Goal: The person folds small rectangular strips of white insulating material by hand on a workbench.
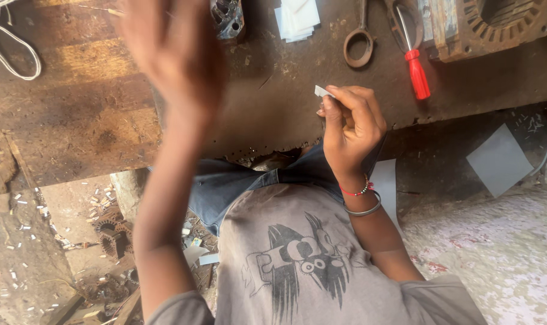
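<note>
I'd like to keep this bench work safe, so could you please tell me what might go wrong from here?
1. The right hand pinches the small white slip only by its tip; it could slip out and fall off the workbench edge.
2. The left hand is raised and blurred, so it may knock the metal part beside it.

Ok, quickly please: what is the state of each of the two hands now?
Left hand: raised, blurred, open, holding nothing visible.
Right hand: closed, pinching a small white paper slip.

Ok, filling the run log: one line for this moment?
left hand raised, blurred | right hand pinches white slip | workbench: red screwdriver, paper stack
</note>
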